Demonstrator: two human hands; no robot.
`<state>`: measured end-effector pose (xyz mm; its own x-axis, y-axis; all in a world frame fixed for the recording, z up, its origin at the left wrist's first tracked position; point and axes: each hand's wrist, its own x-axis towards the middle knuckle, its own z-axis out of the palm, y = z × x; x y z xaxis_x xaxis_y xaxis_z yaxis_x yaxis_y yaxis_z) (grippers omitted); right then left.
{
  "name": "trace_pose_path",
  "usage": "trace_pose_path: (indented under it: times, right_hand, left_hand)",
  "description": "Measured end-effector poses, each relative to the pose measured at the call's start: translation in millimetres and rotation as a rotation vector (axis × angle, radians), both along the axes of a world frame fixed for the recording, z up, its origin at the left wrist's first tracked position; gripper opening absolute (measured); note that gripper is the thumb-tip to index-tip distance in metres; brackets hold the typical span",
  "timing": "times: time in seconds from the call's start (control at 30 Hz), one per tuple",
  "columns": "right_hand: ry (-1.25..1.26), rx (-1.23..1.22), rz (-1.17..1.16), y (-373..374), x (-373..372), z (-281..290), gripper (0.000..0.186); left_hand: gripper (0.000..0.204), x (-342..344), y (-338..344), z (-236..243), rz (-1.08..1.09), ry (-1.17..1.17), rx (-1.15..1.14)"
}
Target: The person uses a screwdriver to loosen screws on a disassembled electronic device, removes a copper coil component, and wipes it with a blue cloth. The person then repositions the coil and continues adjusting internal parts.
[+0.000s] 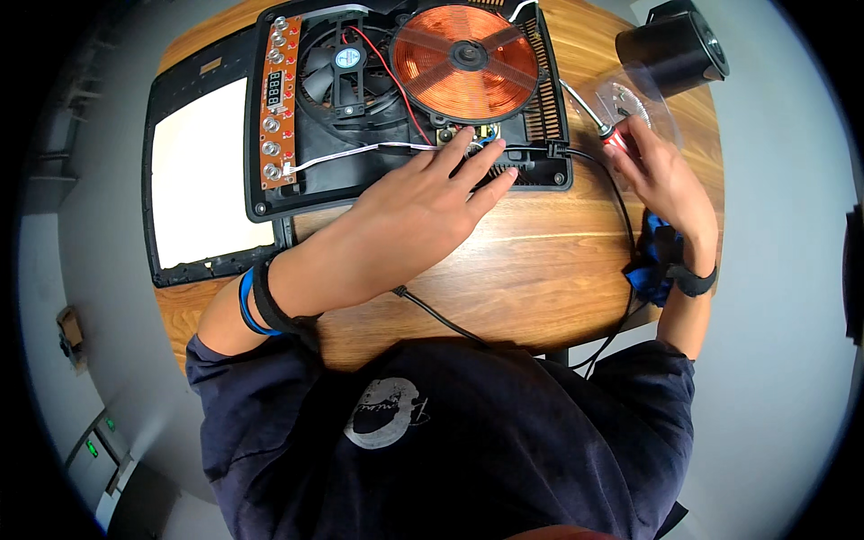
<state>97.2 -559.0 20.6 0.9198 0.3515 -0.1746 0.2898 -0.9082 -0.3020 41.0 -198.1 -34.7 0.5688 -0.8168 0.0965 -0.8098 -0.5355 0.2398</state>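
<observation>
An opened induction cooker's black housing [555, 180] holds a copper coil [423, 58], a fan [317, 76], an orange button board [279, 117] and wiring. My left hand [423, 207] lies with fingers spread over the small circuit board [486, 130] below the coil, partly hiding it. My right hand [661, 175] grips a screwdriver [610, 135] by its red handle, its metal shaft angled up and left beside the housing's right vent. A clear plastic tray [666, 126] with small parts sits just behind that hand.
The cooker's detached top panel [202, 175] lies at the left. A black pot-like container [668, 56] stands at the back right. A blue cloth [655, 268] lies under my right wrist. A black power cord [623, 216] runs over the table's front edge [567, 342].
</observation>
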Motion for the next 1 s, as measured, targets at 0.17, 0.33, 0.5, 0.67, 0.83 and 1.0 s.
trace_pose_path:
  times: [0.17, 0.33, 0.5, 0.67, 0.83, 1.0]
  right_hand:
    - [-0.032, -0.046, -0.039, 4.9, 0.2, -14.9, 0.032]
    - [-0.077, -0.049, 0.022, -6.1, 6.0, -32.1, 0.031]
    - [-0.077, 0.041, -0.073, -13.0, -20.4, 1.5, 0.034]
    - [0.025, -0.152, -0.375, -107.6, -66.7, 28.9, 0.050]
    - [0.219, -0.447, -0.516, -142.1, -85.4, -6.7, 0.080]
    - [0.276, -0.262, -0.376, -199.1, -84.2, -22.2, 0.080]
  left_hand:
    - [0.075, -0.3, 1.7, -0.3, -0.012, -0.012, 0.002]
    - [0.076, -0.7, 3.8, 1.2, -0.023, -0.010, 0.007]
    - [0.075, -7.6, 10.0, 7.0, -0.020, 0.006, 0.037]
    - [0.073, -7.0, 15.2, 10.0, -0.045, 0.018, 0.027]
    - [0.074, -13.3, 19.0, 11.1, 0.021, 0.062, 0.026]
    - [0.075, -7.0, 21.4, 10.5, -0.006, 0.086, 0.056]
